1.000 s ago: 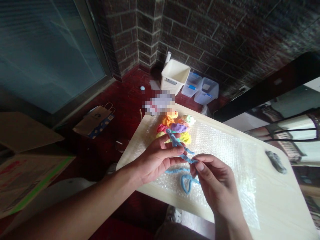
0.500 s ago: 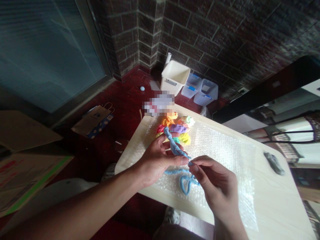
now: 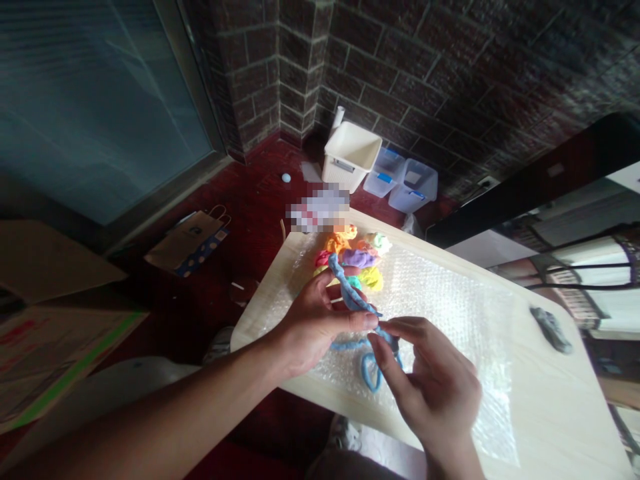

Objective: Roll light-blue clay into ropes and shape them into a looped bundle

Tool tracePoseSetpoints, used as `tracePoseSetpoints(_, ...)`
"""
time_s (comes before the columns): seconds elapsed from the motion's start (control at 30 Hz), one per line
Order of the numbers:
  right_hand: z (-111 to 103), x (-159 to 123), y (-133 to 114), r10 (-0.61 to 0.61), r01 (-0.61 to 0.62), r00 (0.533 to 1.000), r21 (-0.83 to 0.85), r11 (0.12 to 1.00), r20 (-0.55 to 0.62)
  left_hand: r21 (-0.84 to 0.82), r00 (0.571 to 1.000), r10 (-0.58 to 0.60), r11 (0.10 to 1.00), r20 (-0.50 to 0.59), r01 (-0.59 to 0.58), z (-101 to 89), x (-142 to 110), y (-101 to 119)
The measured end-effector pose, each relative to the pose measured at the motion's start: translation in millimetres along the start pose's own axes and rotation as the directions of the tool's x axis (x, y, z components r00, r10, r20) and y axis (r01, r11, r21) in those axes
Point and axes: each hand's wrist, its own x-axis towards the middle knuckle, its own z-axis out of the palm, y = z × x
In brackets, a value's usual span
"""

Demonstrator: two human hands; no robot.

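Observation:
A soft, lumpy blue strand [image 3: 350, 292], which looks like modelling clay, slants across the fingers of my left hand [image 3: 313, 320]. The left thumb presses near its lower end, and its upper end rests by the fingertips. My right hand [image 3: 435, 383] is close to that lower end, thumb and forefinger parted on either side of it; whether a fingertip touches it is hard to tell. Below, a looped blue strand [image 3: 370, 377] lies on the bubble wrap [image 3: 440, 300], partly hidden by my right hand. Beyond my left hand sit several coloured lumps, among them a purple lump [image 3: 360, 258] and a yellow lump [image 3: 371, 279].
The bubble wrap covers part of the pale table [image 3: 545, 393]. A grey object [image 3: 551, 329] lies at the table's right. On the floor stand a cream bin [image 3: 350, 157], clear plastic boxes [image 3: 413, 183] and a paper bag [image 3: 187, 241]. A cardboard box [image 3: 65, 360] is at left.
The strand in my left hand, earlier showing two separate tails, now lies together along the fingers. My right finger and thumb, pinching its lower end before, have moved apart.

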Motion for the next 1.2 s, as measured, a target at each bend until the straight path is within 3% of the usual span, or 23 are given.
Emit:
tracePoseSetpoints(0.17,-3,4,-4,-0.152,0.147,0.988,-0.147,0.978,-0.025,0.011,1.000,0.011,1.000,0.029,-0.012,-3.8,1,-2)
tracePoseSetpoints(0.6,-1,5,-6,-0.171,0.164,0.984,-0.114,0.980,-0.056,-0.034,1.000,-0.011,0.999,-0.007,0.011,-3.2,2,-3)
tracePoseSetpoints(0.87,-2,5,-7,-0.159,0.158,0.987,-0.058,0.986,-0.011,-0.033,0.995,-0.066,0.997,0.073,0.069,-5.8,2,-5)
tracePoseSetpoints(0.97,0,1,-3,-0.107,0.107,0.994,-0.023,0.994,-0.025,-0.045,0.993,-0.087,0.995,0.085,0.091,-5.0,2,-3)
tracePoseSetpoints(1.07,1,-5,6,0.053,-0.049,0.997,0.071,0.996,-0.060,-0.078,0.992,-0.112,0.990,0.061,0.116,-4.9,2,1)
tracePoseSetpoints(1.2,0,-6,18,0.202,-0.197,0.979,0.234,0.952,0.002,-0.127,0.987,-0.133,0.981,0.092,0.144,-7.2,3,5)
